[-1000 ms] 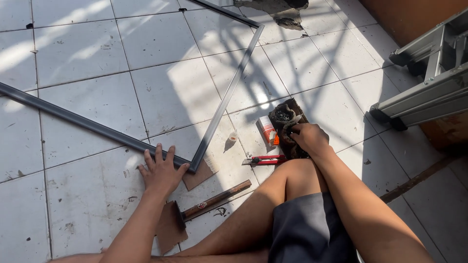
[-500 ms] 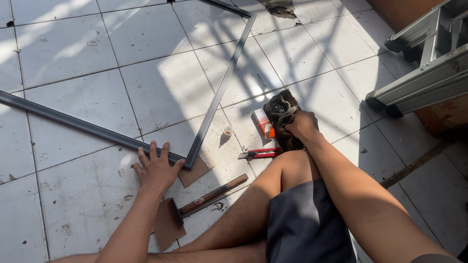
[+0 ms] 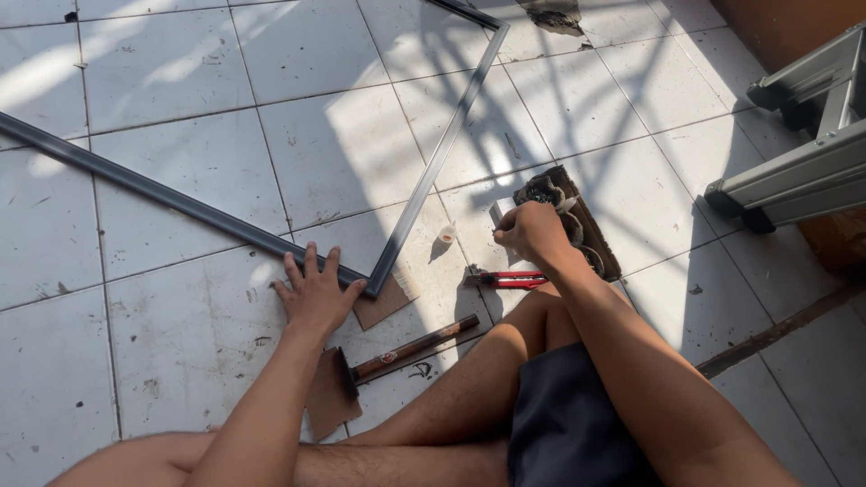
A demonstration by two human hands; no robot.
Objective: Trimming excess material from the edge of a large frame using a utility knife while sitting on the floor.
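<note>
I see two long grey metal frame bars (image 3: 171,200) lying on the white tiled floor (image 3: 180,99), one running up-left, the other up-right, meeting in a corner under my left hand (image 3: 316,293). That hand presses flat, fingers spread wide. My right hand (image 3: 532,230), arm stretched forward, is curled over a small brown box of parts (image 3: 591,236); what it grips I cannot tell.

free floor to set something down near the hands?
Bare tiles lie inside the angle of the two metal bars, above the left hand, and to the right of the tool box toward the ladder. Crowded: between the hands, with cardboard, hammer, red pliers and the right hand.
</note>
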